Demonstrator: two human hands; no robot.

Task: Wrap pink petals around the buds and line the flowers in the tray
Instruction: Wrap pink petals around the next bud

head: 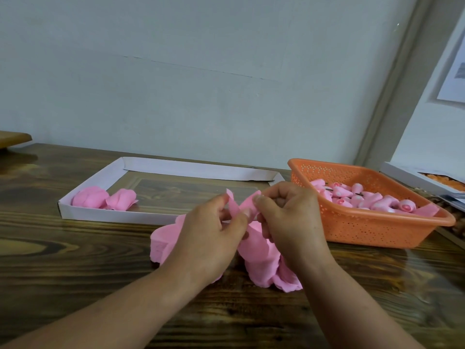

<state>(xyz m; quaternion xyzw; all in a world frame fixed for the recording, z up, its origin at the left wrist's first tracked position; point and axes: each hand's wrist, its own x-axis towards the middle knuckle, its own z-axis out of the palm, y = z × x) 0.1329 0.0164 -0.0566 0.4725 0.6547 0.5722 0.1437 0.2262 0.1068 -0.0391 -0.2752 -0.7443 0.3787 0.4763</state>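
A thin pink petal (237, 209) is being pinched between both hands just above the table (75, 260), near its middle: the left hand (208, 238) is holding it between curled thumb and fingertips, and the right hand (289, 217) is gripping its other end with fingers bent inward; whether a bud is being enclosed there cannot be told. A loose pile of petals (261, 263) is lying directly beneath the hands. Two finished flowers (105, 200) are resting in the near left corner of the white tray (120, 217), while the buds (362, 197) are waiting in the orange basket (377, 230) at the table's right edge. The petal is probably at risk of being torn or creased if pulled taut, and the pile of being scattered by the wrists.
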